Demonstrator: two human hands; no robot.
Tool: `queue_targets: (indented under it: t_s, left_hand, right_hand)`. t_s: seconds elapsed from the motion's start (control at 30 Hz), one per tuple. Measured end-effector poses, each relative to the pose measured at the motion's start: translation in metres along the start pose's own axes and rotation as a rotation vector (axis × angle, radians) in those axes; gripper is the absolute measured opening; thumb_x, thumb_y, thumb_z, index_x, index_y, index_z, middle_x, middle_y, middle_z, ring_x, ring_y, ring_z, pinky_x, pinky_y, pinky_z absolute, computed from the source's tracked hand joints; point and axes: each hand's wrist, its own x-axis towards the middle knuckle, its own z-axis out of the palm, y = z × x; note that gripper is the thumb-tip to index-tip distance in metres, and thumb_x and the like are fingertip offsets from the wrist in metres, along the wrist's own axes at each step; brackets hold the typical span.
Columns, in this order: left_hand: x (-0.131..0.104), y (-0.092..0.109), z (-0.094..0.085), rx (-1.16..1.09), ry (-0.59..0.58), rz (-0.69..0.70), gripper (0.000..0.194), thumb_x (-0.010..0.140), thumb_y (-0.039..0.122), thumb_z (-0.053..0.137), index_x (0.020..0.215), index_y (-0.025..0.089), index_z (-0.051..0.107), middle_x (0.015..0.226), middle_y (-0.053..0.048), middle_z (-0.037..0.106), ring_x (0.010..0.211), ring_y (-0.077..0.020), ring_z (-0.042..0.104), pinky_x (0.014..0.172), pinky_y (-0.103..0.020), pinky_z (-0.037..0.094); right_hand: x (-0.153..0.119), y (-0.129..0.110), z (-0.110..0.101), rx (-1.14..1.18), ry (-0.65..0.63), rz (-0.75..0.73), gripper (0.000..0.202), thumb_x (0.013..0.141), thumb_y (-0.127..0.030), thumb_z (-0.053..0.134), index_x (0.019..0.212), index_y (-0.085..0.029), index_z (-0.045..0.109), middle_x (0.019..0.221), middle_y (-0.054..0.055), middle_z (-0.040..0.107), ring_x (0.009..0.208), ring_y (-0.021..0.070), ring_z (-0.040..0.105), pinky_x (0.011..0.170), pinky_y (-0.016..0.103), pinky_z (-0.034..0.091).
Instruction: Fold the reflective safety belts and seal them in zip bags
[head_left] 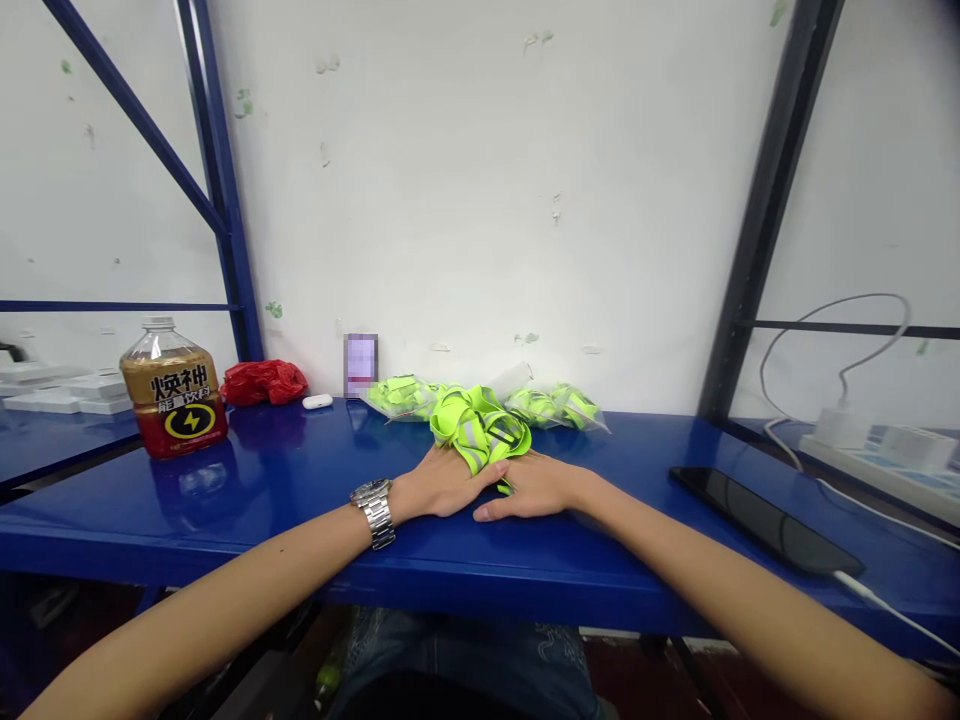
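Observation:
A bundle of neon yellow-green straps with grey reflective bands [472, 420] lies on the blue table [300, 490], near its middle. My left hand [446, 482], with a silver watch on the wrist, rests against the near left side of the bundle. Against the near right side is my right hand [536, 485], palm down, its thumb close to the left thumb. The straps cover the fingers of both hands, so their grip is hidden. Behind the bundle, clear bags of similar straps [401, 396] [562, 406] lie by the wall.
At the left stand a large drink bottle [176, 390] and a red plastic bag [264, 382]. A white case [317, 401] lies near an upright phone [361, 365]. On the right are a black phone [765, 520] with its cable and a power strip [885, 465].

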Motion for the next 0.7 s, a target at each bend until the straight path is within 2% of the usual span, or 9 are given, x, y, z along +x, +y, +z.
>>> queue_targets:
  t_s: [0.13,0.23,0.33,0.43,0.53,0.6,0.63,0.7]
  left_hand:
    - [0.004,-0.001,0.004,0.086,0.002,-0.005,0.040,0.094,0.045,0.034,0.122,0.027,0.057,0.131,-0.005,0.057,0.117,-0.0273,0.051,0.102,-0.038,0.035]
    - [0.009,-0.002,0.008,0.155,-0.002,-0.082,0.031,0.090,0.041,0.040,0.104,0.025,0.063,0.117,-0.007,0.064,0.105,-0.0288,0.057,0.092,-0.039,0.041]
    - [0.014,-0.006,0.012,0.190,-0.029,-0.206,0.030,0.089,0.038,0.037,0.090,0.022,0.063,0.097,-0.009,0.068,0.088,-0.0284,0.061,0.078,-0.038,0.044]
    - [0.015,-0.010,0.013,0.213,-0.041,-0.245,0.037,0.093,0.034,0.027,0.084,0.020,0.061,0.091,-0.010,0.068,0.083,-0.0270,0.062,0.073,-0.036,0.045]
    - [0.015,-0.013,0.014,0.227,-0.030,-0.237,0.042,0.095,0.034,0.022,0.091,0.018,0.060,0.100,-0.013,0.067,0.091,-0.0290,0.062,0.078,-0.039,0.046]
    - [0.014,-0.014,0.016,0.221,-0.018,-0.237,0.043,0.095,0.036,0.021,0.097,0.017,0.060,0.104,-0.016,0.065,0.096,-0.0314,0.061,0.081,-0.043,0.046]
    - [0.014,-0.015,0.018,0.208,-0.008,-0.229,0.043,0.095,0.037,0.022,0.099,0.017,0.060,0.105,-0.016,0.065,0.098,-0.0325,0.060,0.083,-0.045,0.046]
    - [0.011,-0.018,0.022,0.131,0.024,-0.181,0.035,0.092,0.038,0.032,0.097,0.018,0.061,0.105,-0.016,0.065,0.102,-0.0337,0.058,0.089,-0.047,0.044]
  right_hand:
    - [0.003,0.008,0.000,0.085,-0.053,0.040,0.053,0.083,-0.060,0.053,0.120,-0.023,0.063,0.127,0.007,0.061,0.111,0.0265,0.057,0.095,0.036,0.042]
    - [0.006,0.015,-0.001,0.189,-0.043,0.069,0.050,0.083,-0.059,0.053,0.111,-0.020,0.065,0.115,0.007,0.066,0.106,0.0246,0.058,0.093,0.035,0.043]
    - [0.008,0.021,-0.005,0.210,-0.020,0.065,0.047,0.084,-0.061,0.050,0.100,-0.020,0.067,0.100,0.005,0.068,0.092,0.0216,0.061,0.082,0.031,0.046]
    - [0.006,0.022,-0.010,0.009,0.045,0.172,0.050,0.085,-0.063,0.047,0.071,-0.018,0.066,0.072,0.004,0.064,0.068,0.0185,0.058,0.064,0.028,0.043]
    - [0.002,0.016,-0.014,-0.317,0.226,0.320,0.060,0.085,-0.065,0.045,0.050,-0.017,0.056,0.051,0.005,0.052,0.052,0.0157,0.050,0.056,0.028,0.036]
    - [0.001,0.006,-0.016,-0.457,0.397,0.325,0.058,0.088,-0.060,0.041,0.055,-0.016,0.060,0.054,0.007,0.054,0.054,0.0170,0.051,0.057,0.030,0.037]
    - [0.001,0.000,-0.016,-0.493,0.471,0.274,0.054,0.090,-0.055,0.039,0.064,-0.015,0.065,0.061,0.009,0.059,0.059,0.0188,0.054,0.060,0.031,0.039]
    - [0.003,-0.011,-0.015,-0.527,0.536,0.042,0.046,0.094,-0.044,0.036,0.091,-0.014,0.070,0.088,0.014,0.067,0.083,0.0240,0.060,0.073,0.036,0.044]
